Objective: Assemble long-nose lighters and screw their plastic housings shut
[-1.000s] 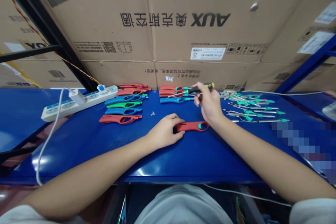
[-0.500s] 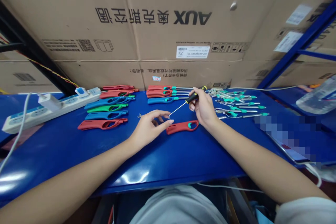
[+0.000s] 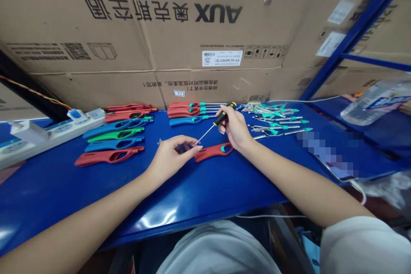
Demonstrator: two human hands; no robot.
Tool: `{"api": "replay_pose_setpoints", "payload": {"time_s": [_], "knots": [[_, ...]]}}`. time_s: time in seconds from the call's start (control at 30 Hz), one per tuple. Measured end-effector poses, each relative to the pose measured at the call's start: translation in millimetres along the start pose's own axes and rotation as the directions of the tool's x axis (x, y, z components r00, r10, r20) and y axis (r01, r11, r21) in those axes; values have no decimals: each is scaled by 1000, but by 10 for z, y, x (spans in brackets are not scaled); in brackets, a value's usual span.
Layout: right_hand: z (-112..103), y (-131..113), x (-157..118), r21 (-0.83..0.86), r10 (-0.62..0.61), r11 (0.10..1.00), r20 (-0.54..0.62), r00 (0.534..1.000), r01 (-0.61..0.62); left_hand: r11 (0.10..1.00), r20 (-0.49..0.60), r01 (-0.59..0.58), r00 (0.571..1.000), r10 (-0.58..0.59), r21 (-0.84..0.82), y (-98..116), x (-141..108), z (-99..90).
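My right hand [image 3: 236,130] is closed round the black and yellow handle of a screwdriver [image 3: 221,116]. Its thin shaft slants down to the left. At its tip, the thumb and forefinger of my left hand [image 3: 171,156] come together in a pinch; whatever is between them is too small to make out. Just right of these fingertips, a red lighter casing [image 3: 210,152] with a green trigger lies on the blue table [image 3: 192,188], partly behind my right hand. A few tiny screws [image 3: 159,141] lie beyond my left hand.
Red, blue and green casing halves [image 3: 111,143] lie in a row at left, beside a power strip [image 3: 61,130]. Lighters with metal tubes [image 3: 184,112] lie at the back, wired metal tubes [image 3: 282,123] to their right. A phone [image 3: 330,160] and plastic bottle [image 3: 372,102] are at right.
The view has shifted, so the whole scene sits further left. Both hands keep almost the same pose, with the screwdriver tip still at my left fingertips.
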State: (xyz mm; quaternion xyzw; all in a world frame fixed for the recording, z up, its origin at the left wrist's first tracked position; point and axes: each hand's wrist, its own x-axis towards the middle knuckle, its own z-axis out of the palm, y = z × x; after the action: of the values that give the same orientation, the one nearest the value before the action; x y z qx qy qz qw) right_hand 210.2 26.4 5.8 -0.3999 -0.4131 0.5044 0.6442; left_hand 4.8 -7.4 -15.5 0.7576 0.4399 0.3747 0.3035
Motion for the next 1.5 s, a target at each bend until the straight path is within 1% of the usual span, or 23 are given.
{"api": "replay_pose_setpoints", "payload": {"time_s": [0.1, 0.33, 0.53, 0.77, 0.9, 1.03, 1.13, 1.27, 1.37, 1.43, 1.5], "knots": [[-3, -4, 0, 1, 4, 1000, 0, 1000, -4, 1000, 19, -25, 1000, 25, -2, -28, 6, 2], [-6, -17, -8, -30, -17, 999, 12, 1000, 17, 997, 19, -74, 997, 74, 8, -53, -2, -7], [-17, -16, -7, -53, -33, 998, 12, 999, 33, 997, 21, -75, 997, 75, -5, -36, -5, 3], [-11, -27, -12, -31, -53, 998, 10, 999, 53, 998, 35, -64, 997, 64, -9, 13, -7, -11], [-6, -33, -14, -19, -43, 999, 3, 999, 44, 998, 36, -61, 997, 61, -17, 21, -9, -17], [-2, -27, -18, -45, -34, 998, 1, 999, 34, 998, 37, -68, 997, 69, -13, 0, -5, -7], [-1, -21, -22, -81, -54, 995, 7, 999, 54, 997, 37, -82, 996, 82, 5, -22, -1, -2], [5, -35, -37, -179, -149, 972, 24, 989, 151, 993, 45, -116, 992, 115, 24, -35, -8, -5], [22, -77, -84, -257, -253, 928, 91, 963, 268, 989, 63, -141, 988, 138, 33, -28, -21, -5], [33, -114, -140, -299, -322, 882, 179, 930, 364, 988, 84, -151, 985, 147, 42, -24, -36, 4], [33, -148, -212, -358, -423, 794, 253, 870, 491, 986, 87, -160, 984, 155, 49, -23, -56, 25]]}}
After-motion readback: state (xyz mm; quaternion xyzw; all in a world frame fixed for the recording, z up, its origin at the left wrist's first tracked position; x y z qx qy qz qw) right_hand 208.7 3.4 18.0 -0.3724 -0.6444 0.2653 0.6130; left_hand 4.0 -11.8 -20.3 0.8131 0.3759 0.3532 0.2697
